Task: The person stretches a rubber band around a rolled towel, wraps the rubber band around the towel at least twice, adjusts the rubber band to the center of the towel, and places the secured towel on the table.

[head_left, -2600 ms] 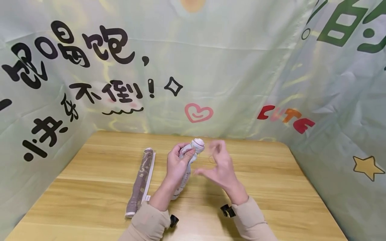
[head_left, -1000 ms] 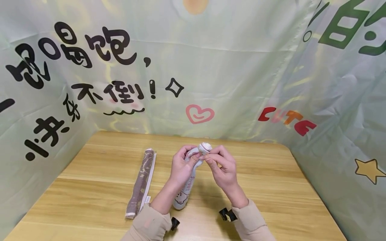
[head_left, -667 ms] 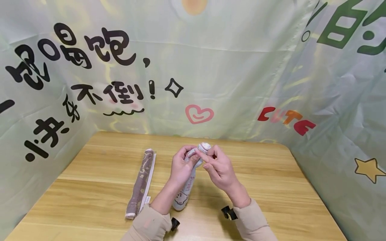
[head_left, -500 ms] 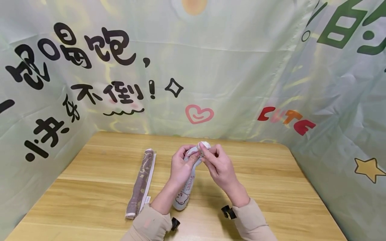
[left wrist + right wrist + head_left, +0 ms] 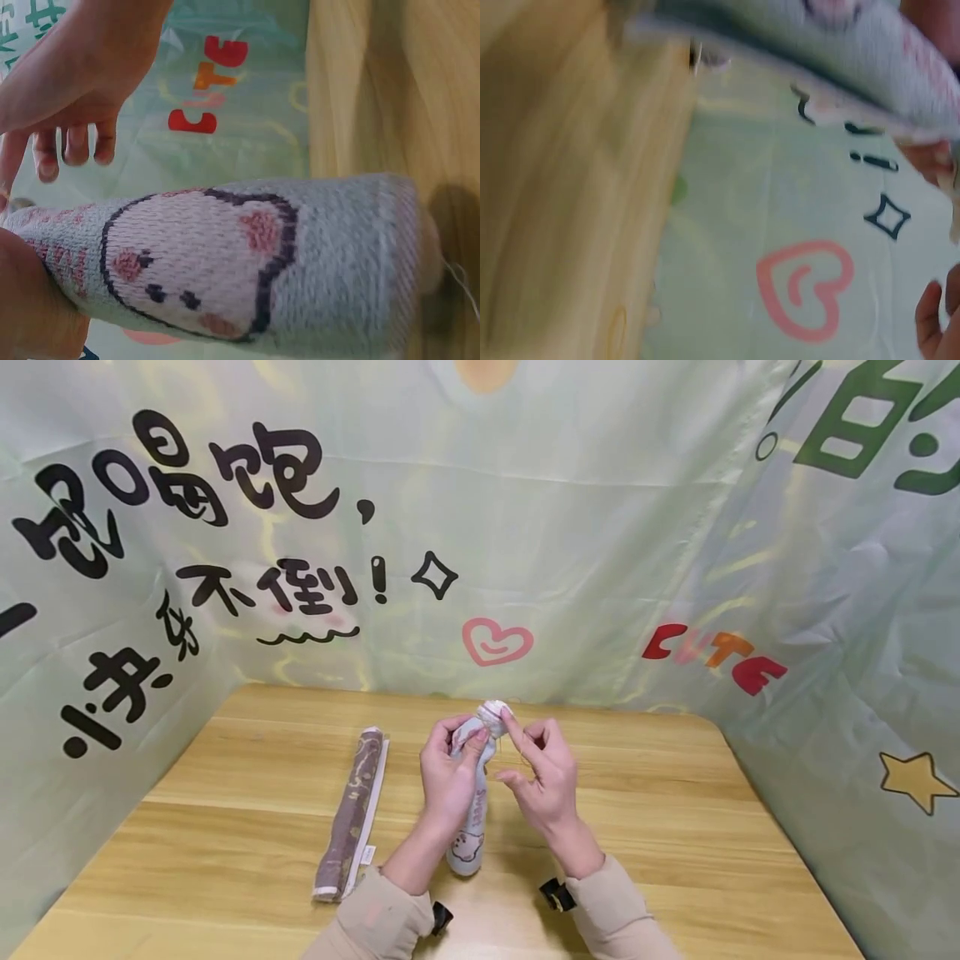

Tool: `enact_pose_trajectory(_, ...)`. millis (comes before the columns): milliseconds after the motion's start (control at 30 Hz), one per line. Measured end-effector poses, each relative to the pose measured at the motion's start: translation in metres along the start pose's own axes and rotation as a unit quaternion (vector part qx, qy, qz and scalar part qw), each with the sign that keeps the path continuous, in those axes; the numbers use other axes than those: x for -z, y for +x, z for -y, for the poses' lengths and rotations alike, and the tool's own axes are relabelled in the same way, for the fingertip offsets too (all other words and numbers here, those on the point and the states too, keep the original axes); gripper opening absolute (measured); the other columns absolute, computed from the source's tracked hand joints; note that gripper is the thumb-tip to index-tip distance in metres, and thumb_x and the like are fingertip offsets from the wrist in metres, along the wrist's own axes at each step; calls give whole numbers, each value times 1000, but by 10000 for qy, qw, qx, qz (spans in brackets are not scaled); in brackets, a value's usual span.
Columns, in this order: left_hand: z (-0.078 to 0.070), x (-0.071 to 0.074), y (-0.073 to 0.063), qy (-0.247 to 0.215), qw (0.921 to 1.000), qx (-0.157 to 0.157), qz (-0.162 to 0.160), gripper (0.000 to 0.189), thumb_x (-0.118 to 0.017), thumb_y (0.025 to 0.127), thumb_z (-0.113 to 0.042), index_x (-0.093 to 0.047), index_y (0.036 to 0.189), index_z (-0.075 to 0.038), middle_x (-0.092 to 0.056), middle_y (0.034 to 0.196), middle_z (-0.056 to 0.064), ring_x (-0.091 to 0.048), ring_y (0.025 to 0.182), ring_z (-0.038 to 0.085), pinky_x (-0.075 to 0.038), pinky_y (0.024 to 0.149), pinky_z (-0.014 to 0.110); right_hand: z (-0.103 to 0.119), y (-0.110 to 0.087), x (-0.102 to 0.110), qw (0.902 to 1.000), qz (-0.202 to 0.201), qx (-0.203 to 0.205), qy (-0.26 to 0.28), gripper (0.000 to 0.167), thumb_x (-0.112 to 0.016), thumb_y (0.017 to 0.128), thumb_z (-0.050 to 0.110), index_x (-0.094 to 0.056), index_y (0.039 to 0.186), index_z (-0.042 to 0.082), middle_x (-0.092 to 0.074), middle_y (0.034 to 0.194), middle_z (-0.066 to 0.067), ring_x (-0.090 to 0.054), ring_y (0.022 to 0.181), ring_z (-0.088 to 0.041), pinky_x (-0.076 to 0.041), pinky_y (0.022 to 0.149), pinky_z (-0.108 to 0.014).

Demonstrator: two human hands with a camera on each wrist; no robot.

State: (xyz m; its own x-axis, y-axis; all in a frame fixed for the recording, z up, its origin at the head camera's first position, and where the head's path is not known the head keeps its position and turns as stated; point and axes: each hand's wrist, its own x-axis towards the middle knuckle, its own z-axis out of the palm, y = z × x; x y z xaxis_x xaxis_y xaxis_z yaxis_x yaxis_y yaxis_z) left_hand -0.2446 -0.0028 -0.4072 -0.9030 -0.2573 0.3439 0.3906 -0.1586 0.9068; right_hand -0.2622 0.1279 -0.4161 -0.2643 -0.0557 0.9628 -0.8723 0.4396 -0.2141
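A rolled light grey towel (image 5: 477,810) with a bear face and pink lettering stands at a slant over the table, its top end bunched into a white knob (image 5: 492,717). My left hand (image 5: 452,772) grips it just below the knob, thumb in front. The right hand (image 5: 551,777) has its index finger extended to the knob, with the thumb held apart. A thin yellowish strand, perhaps a rubber band, shows faintly between the right fingers and the towel. The bear print (image 5: 191,266) fills much of the left wrist view.
A rolled brown towel (image 5: 351,814) with a white edge and a tag lies to the left on the wooden table (image 5: 675,827). Printed cloth (image 5: 570,552) walls off the back and both sides. Black straps sit at both cuffs.
The right hand has come to the towel's top end, and its fingers have worked around the knob. Lately the thumb has moved away from the index finger. The left grip stays.
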Motion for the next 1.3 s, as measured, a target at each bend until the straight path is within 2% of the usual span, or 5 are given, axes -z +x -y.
enact_pose_trajectory(267, 3, -4, -5, -283, 9954, -714, -572, 25, -71, 95, 1, -60, 116, 9, -69, 109, 20, -66, 91, 14, -60, 75, 25, 21, -11, -13, 9765, -219, -1996, 784, 61, -46, 107, 52, -67, 134, 1, -45, 81, -3, -37, 74, -12, -32, 62, -23)
enact_pose_trajectory(500, 7, -4, -3, -294, 9900, -1273, -535, 25, -72, 91, 7, -60, 113, 11, -66, 116, 24, -66, 104, 14, -58, 89, 26, 26, -10, -15, 9060, -248, -3850, 1742, 47, -58, 108, 18, -60, 69, -8, -47, 73, 2, -47, 69, -10, -42, 56, -17)
enact_pose_trajectory(767, 17, 0, 2, 170, 9771, -2109, 220, 21, -74, 88, 11, -65, 106, 5, -69, 112, 19, -67, 104, 17, -58, 90, 26, 20, 3, -3, 8232, -582, -5157, 2302, 11, -75, 95, 10, -80, 89, 2, -53, 72, 4, -48, 62, -7, -47, 58, -21)
enact_pose_trajectory(1067, 24, 7, 10, 1247, 9203, -3624, 780, 33, -71, 79, 21, -71, 104, 0, -72, 105, 14, -68, 97, 30, -57, 92, 28, 13, 15, 13, 8214, -347, -5241, 2222, 32, -80, 90, 5, -74, 120, -4, -70, 97, 3, -53, 76, -9, -47, 63, -19)
enact_pose_trajectory(1300, 21, 13, 18, 1664, 8925, -4034, 1146, 41, -62, 74, 23, -74, 104, -3, -72, 105, 10, -69, 97, 28, -58, 88, 28, 4, 20, 28, 8333, 369, -5138, 2008, 25, -80, 89, 5, -77, 111, -8, -68, 99, 0, -58, 88, -14, -49, 66, -22)
